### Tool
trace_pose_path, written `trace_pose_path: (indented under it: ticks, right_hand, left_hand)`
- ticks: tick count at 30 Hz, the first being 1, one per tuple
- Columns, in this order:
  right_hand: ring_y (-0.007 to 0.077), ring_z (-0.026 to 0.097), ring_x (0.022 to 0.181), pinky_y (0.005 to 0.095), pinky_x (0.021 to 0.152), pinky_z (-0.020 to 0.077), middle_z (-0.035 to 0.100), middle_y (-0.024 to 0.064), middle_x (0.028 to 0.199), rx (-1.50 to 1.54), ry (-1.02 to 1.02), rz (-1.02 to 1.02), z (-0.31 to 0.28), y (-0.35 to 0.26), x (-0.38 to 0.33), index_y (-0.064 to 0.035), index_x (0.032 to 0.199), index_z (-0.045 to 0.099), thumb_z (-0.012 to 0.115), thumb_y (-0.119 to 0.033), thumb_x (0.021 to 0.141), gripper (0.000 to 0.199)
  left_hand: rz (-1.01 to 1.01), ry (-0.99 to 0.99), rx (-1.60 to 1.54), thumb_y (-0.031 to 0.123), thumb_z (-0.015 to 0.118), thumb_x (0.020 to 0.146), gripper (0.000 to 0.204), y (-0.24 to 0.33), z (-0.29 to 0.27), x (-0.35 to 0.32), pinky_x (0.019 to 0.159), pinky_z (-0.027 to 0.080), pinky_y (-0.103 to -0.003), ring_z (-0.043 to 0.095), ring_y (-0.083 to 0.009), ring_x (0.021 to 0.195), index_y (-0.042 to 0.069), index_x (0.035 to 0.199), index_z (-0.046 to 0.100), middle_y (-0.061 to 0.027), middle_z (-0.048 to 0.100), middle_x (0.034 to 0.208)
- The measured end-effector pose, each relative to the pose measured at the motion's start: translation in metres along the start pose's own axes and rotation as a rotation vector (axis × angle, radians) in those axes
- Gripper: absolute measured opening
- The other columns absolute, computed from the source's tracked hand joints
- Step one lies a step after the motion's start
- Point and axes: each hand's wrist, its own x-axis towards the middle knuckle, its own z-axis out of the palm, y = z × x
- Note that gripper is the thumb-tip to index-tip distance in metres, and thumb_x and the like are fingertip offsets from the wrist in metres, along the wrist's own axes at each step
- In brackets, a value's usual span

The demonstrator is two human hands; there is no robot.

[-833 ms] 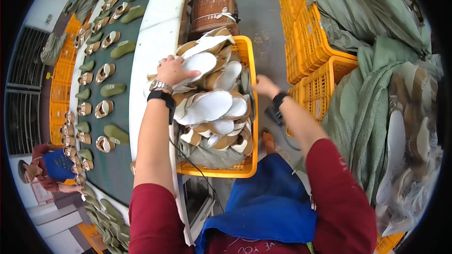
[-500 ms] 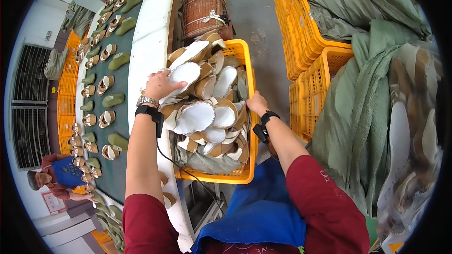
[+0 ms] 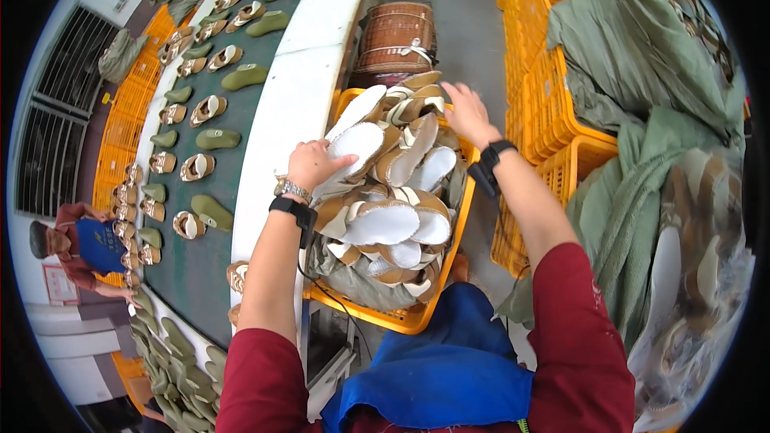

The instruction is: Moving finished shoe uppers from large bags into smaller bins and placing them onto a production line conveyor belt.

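Observation:
Tan-and-white shoe uppers (image 3: 405, 164) with white stitched bottoms lie heaped in a yellow plastic crate (image 3: 409, 322) in front of me. My left hand (image 3: 315, 167) rests on a white-bottomed shoe upper (image 3: 357, 144) at the heap's left side, its thumb stretched over the white bottom. The fingers lie along the outer edge and are partly hidden. Over the far right corner of the crate is my right hand (image 3: 469, 115), fingers stretched out and apart, close beside the far uppers. Nothing shows in it. Grey-green cloth (image 3: 365, 289) lines the crate under the heap.
On the left runs a green conveyor (image 3: 192, 273) with shoes and green shoe lasts (image 3: 217, 139), bordered by a white ledge (image 3: 293, 96). A wicker basket (image 3: 395, 36) stands beyond the crate. Stacked yellow crates (image 3: 553, 104) and green cloth are on the right. A co-worker (image 3: 88, 244) stands far left.
My right hand has let go of the crate's right rim and moved forward to its far corner. My left hand stays on the same upper. The whole view has shifted.

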Motion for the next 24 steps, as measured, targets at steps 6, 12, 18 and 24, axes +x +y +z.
trace_pose_path:
  ticks: [6, 12, 18, 24]
  right_hand:
    - [0.0336, 0.025, 0.13, 0.0509, 0.103, 0.022, 0.039, 0.0109, 0.135, -0.412, -0.481, -0.255, 0.041, -0.018, 0.097, -0.0167, 0.133, 0.037, 0.064, -0.02, 0.067, 0.072]
    - [0.0318, 0.06, 0.094, 0.0411, 0.086, 0.044, 0.064, 0.0144, 0.1, -0.096, -0.916, -0.231, 0.119, -0.041, 0.085, -0.0132, 0.099, 0.066, 0.058, -0.031, 0.072, 0.033]
    - [0.0352, 0.055, 0.101, 0.0489, 0.087, 0.0383, 0.06, 0.0145, 0.108, -0.32, -0.895, -0.565, 0.148, -0.08, 0.053, -0.0178, 0.117, 0.056, 0.052, -0.048, 0.08, 0.048]
    - [0.027, 0.056, 0.103, 0.0335, 0.089, 0.0425, 0.059, 0.0174, 0.112, 0.079, -0.888, -0.293, 0.098, -0.099, 0.092, -0.0061, 0.123, 0.05, 0.058, -0.038, 0.079, 0.055]
  left_hand:
    - [-0.097, 0.201, -0.151, 0.056, 0.066, 0.067, 0.063, -0.018, 0.011, -0.082, 0.069, 0.049, -0.039, 0.059, -0.0341, 0.077, -0.002, 0.092, 0.06, -0.0199, 0.062, 0.079]
    - [-0.48, 0.153, -0.231, 0.047, 0.066, 0.072, 0.056, -0.047, 0.016, -0.17, 0.071, 0.047, -0.04, 0.057, -0.0358, 0.08, -0.004, 0.094, 0.059, -0.0192, 0.061, 0.082]
    - [-0.543, 0.274, -0.219, 0.046, 0.068, 0.07, 0.065, -0.072, 0.055, -0.201, 0.089, 0.037, -0.043, 0.047, -0.0366, 0.102, -0.004, 0.109, 0.052, -0.0207, 0.052, 0.108]
    - [-0.598, 0.035, -0.486, 0.049, 0.068, 0.068, 0.076, -0.085, 0.03, -0.198, 0.096, 0.034, -0.041, 0.044, -0.0322, 0.112, 0.0, 0.122, 0.047, -0.0164, 0.049, 0.12]
